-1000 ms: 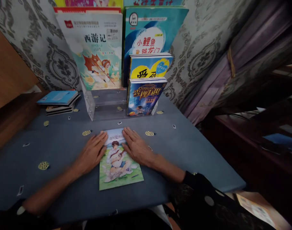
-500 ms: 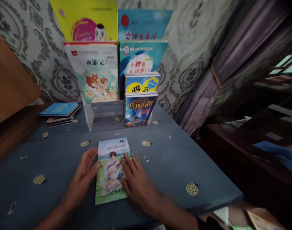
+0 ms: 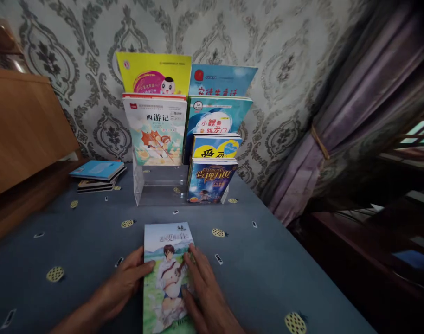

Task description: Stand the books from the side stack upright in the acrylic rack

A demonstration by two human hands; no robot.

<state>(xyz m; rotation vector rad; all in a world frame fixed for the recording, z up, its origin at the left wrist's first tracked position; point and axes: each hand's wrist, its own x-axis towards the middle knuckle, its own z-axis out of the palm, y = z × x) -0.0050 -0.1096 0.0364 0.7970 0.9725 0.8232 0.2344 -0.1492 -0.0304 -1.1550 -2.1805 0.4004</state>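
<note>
A thin paperback book (image 3: 158, 273) lies face up in front of me; its cover shows a figure with a guitar under a pale blue sky. My left hand (image 3: 125, 284) grips the left edge, thumb on the cover and the other fingers partly hidden at the side. On the right edge rests my right hand (image 3: 208, 290), its fingers over the cover and closed against the book's side. The lower end of the book runs to the bottom of the view. Whether it touches the table I cannot tell.
A clear tiered stand (image 3: 159, 192) beyond the book holds several upright books, with a dark blue book (image 3: 212, 183) at its front right. A small pile of books (image 3: 99, 170) lies left of it on the blue tablecloth (image 3: 267, 269). A purple curtain (image 3: 302, 162) hangs right.
The view has tilted up, so the stand sits lower. My left hand has closed on the book's left edge, and the book appears larger and nearer.
</note>
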